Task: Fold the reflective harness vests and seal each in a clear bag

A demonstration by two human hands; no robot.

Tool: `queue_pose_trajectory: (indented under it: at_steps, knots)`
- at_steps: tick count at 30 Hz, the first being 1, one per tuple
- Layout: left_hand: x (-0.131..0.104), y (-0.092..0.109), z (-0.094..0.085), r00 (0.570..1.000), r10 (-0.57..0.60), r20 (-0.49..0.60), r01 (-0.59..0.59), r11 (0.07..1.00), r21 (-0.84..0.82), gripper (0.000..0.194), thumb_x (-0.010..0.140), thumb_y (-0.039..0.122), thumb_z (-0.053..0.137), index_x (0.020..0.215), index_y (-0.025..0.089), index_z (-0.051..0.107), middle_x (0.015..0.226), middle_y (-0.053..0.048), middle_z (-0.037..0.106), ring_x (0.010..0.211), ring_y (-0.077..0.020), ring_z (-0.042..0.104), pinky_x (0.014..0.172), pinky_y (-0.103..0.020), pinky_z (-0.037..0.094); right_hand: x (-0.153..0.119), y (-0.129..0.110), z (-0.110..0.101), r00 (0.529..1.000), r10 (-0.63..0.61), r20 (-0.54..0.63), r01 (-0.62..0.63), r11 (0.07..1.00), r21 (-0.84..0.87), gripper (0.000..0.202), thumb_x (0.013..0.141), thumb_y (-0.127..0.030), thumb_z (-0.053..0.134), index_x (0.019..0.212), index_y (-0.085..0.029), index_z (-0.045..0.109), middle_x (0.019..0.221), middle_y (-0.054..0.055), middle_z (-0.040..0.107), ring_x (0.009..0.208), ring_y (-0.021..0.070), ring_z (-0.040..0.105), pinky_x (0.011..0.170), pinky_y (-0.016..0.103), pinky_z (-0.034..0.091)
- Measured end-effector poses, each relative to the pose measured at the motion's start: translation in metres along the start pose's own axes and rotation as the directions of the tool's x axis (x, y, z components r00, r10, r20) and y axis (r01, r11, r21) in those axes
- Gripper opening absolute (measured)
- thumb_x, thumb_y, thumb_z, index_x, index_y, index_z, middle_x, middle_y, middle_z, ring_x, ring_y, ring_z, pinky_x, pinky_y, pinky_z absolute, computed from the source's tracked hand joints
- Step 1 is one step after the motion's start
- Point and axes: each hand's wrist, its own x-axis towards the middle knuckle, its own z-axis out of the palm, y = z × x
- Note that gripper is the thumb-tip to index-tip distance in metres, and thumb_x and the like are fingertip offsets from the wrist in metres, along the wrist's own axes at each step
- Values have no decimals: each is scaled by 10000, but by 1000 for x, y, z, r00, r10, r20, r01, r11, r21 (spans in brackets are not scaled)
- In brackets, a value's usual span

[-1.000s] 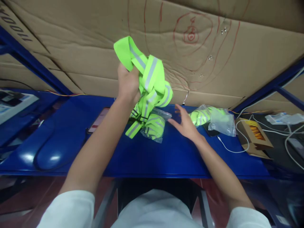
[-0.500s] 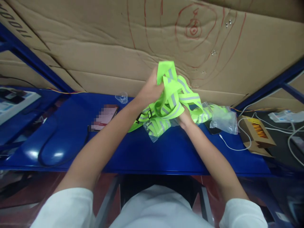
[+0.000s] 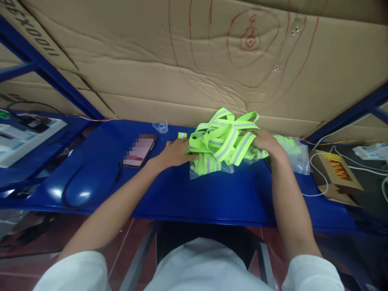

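The loose heap of neon-yellow webbing straps with grey stripes (image 3: 226, 137) lay tangled and unbagged between the fingers of both hands. The left hand (image 3: 177, 152) touched its near-left edge, and the right hand (image 3: 266, 142) reached into its other side (whether either set of fingers was pinching, I couldn't tell). Similar strapping already sat inside a clear plastic bag (image 3: 209, 163) just beside the left fingertips, and in another clear bag (image 3: 298, 155) beyond the right fingers.
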Motion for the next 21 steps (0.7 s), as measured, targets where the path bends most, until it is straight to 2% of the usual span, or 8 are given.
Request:
queue_pose_trajectory:
  at_steps: [2, 5, 7, 10, 12, 15, 18, 21]
  knots:
    - [4, -2, 0, 999, -4, 35, 4, 1000, 18, 563, 860, 604, 685, 1293, 244, 675, 1294, -110, 707, 1273, -373, 626, 1079, -474, 501, -4, -6, -27, 1000, -20, 19, 22, 993, -117, 75, 735, -205, 738, 795, -169, 764, 703, 71, 732, 882, 306, 746, 884, 392, 589]
    - [14, -4, -6, 1000, -5, 17, 5, 1000, 16, 464, 873, 526, 671, 1240, 241, 684, 1251, -86, 735, 1204, -326, 671, 1042, -407, 525, -12, -8, -57, 984, -157, 81, 170, 968, -183, 345, 740, -149, 715, 1074, -202, 786, 1162, 87, 774, 1117, 305, 711, 1052, 412, 532]
    - [18, -3, -13, 998, -33, -46, 34, 999, 25, 427, 893, 465, 640, 1253, 237, 659, 1234, -91, 739, 1187, -327, 679, 1027, -419, 528, -16, -3, -67, 936, -339, 99, 353, 911, -212, 593, 732, -152, 740, 1314, -259, 704, 1436, 74, 654, 1311, 314, 615, 1179, 452, 444]
    - [22, 0, -29, 980, -77, -184, 84, 996, 29, 394, 931, 362, 554, 1289, 207, 608, 1208, -126, 731, 1162, -354, 681, 1008, -484, 519, -20, 4, -68, 832, -544, 108, 552, 794, -253, 766, 703, -187, 798, 1441, -288, 615, 1545, 92, 555, 1432, 353, 511, 1248, 567, 349]
    - [25, 5, -42, 928, -84, -364, 85, 996, -15, 377, 932, 337, 550, 1281, 203, 594, 1161, -123, 730, 1116, -355, 686, 994, -504, 512, -26, -3, -57, 798, -595, 99, 599, 761, -248, 706, 744, -228, 791, 1427, -290, 628, 1534, 92, 562, 1445, 361, 499, 1252, 612, 327]
    - [35, 26, -58, 764, -45, -644, -57, 989, -136, 330, 921, 393, 626, 1218, 253, 593, 1071, -54, 715, 1025, -299, 674, 965, -485, 520, -40, -36, -23, 734, -679, 33, 675, 722, -152, 550, 882, -294, 710, 1425, -284, 626, 1502, 81, 592, 1450, 335, 499, 1269, 586, 312]
    - [48, 65, -64, 661, 26, -750, -288, 932, -222, 288, 948, 412, 644, 1189, 270, 574, 1125, -44, 671, 1057, -259, 647, 993, -466, 521, -46, -70, 20, 715, -698, -43, 698, 708, 113, 688, 869, -431, 774, 1501, -306, 531, 1571, 47, 528, 1470, 331, 480, 1268, 541, 342]
    - [55, 104, -64, 744, 151, -651, -454, 829, -327, 331, 962, 417, 639, 1248, 275, 555, 1217, -62, 640, 1147, -254, 649, 965, -418, 575, -35, -79, 49, 777, -621, -101, 622, 734, 272, 988, 728, -521, 884, 1565, -281, 416, 1587, 84, 501, 1488, 381, 447, 1240, 561, 383]
